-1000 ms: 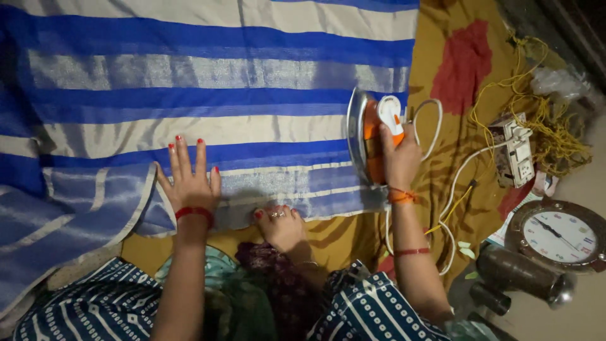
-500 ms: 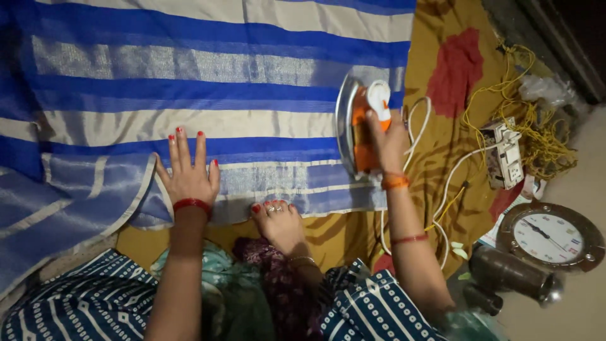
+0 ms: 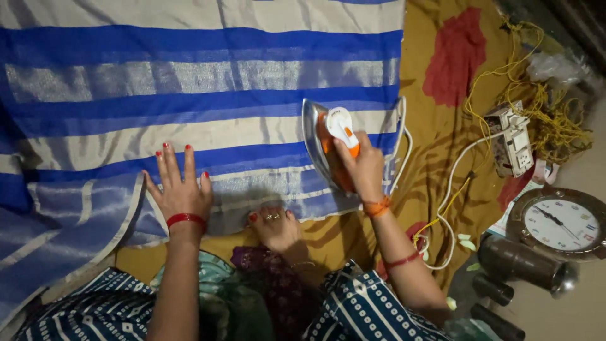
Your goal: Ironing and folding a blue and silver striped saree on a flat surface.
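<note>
A blue, white and silver striped cloth (image 3: 189, 95) lies spread over a mustard sheet (image 3: 442, 145). My left hand (image 3: 180, 189) rests flat on the cloth near its lower edge, fingers spread. My right hand (image 3: 361, 167) grips the handle of an orange and white electric iron (image 3: 328, 148), which is tilted up on its side over the cloth's right part, soleplate facing left. My bare foot (image 3: 274, 227) touches the cloth's lower hem between the two hands.
The iron's white cord (image 3: 442, 208) runs right to a white power strip (image 3: 511, 139) beside tangled yellow wire (image 3: 555, 120). A round wall clock (image 3: 558, 224) and dark metal cylinders (image 3: 524, 265) lie at the right on the floor.
The iron in my right hand has shifted slightly left and up over the cloth. My left hand stays flat in place.
</note>
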